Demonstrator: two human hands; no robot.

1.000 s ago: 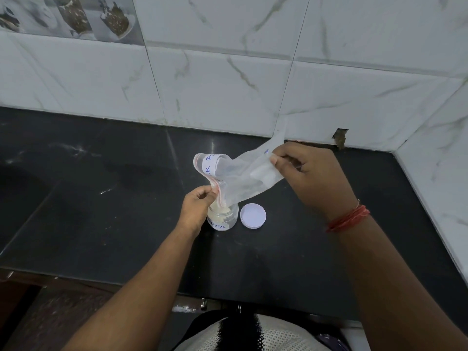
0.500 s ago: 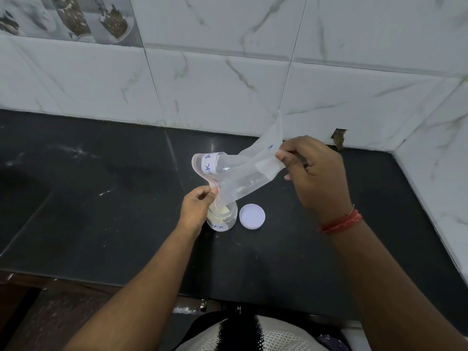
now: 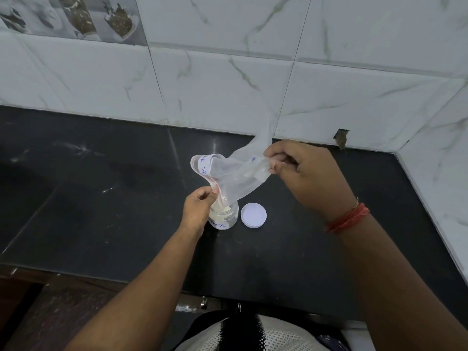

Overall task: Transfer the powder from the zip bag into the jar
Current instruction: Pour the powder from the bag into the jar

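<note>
Powder sits pale and heaped in the jar (image 3: 224,216), which stands on the dark surface (image 3: 101,224) just right of our left hand (image 3: 200,207). Starting from the left: that hand pinches the zip bag's (image 3: 235,173) red-striped mouth edge between thumb and fingers (image 3: 214,191), holding the opening down into the jar's neck. We cannot tell whether the plastic touches the rim, because the hand covers that side.

Above the jar the bag rises and bends to the right. It looks nearly empty now, thin and see-through, with only a faint film of powder along its lower fold. A white label with blue writing curls at its upper left.

Further right, the jar's white lid (image 3: 253,215) lies flat on the surface just beside the jar, not touching it.

At the far right, our right hand (image 3: 306,171) grips the closed bottom end of the bag, fingers curled tight on the plastic. Compared with a second ago this hand has risen and the loose corner now stands higher against the wall tiles, so the bag hangs steeper. We judge that the pour is almost finished: what remains is shaking out the last residue, then capping.
</note>
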